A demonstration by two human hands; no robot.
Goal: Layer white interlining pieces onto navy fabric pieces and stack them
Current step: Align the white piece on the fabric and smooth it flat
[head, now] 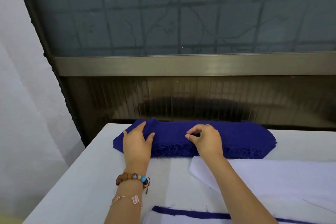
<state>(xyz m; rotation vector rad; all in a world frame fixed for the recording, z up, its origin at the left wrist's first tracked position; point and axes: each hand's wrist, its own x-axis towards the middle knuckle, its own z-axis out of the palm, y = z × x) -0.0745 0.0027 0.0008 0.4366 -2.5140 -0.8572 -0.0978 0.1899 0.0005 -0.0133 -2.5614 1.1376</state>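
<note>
1. Bench (81, 169): a pale, flat surface. No container is in view, and every pile lies directly on it.
2. Left grip (137, 142): open. The fingers are spread and straight, and the palm rests on the 9 o'clock end of the navy stack. Beaded bracelets (132, 178) sit on the wrist.
3. Navy stack (241, 138): lies at 12 o'clock on the bench, against its far edge.
   - It holds many thin woven layers with frayed near edges.
   - Each layer is judged light, limp and easily dragged along with its neighbour.
   - Take one layer only, at the top surface or at a frayed edge, and hold the rest down flat.
4. Right grip (206, 141): closed in a pinch. The fingers are curled, and thumb and forefinger meet on the top layer near the middle of the navy stack.
5. Layered pile (209, 214): lies at 6 o'clock. White is on top, and a navy edge shows along its far side. This is judged to be the finished stack.
6. White interlining (281, 178): lies at 3 o'clock, just beside the navy stack's near edge.
   - It looks thin, smooth and floppy.
   - It is judged likely to slide or fold, so lift it by a corner and lay it flat.
</note>
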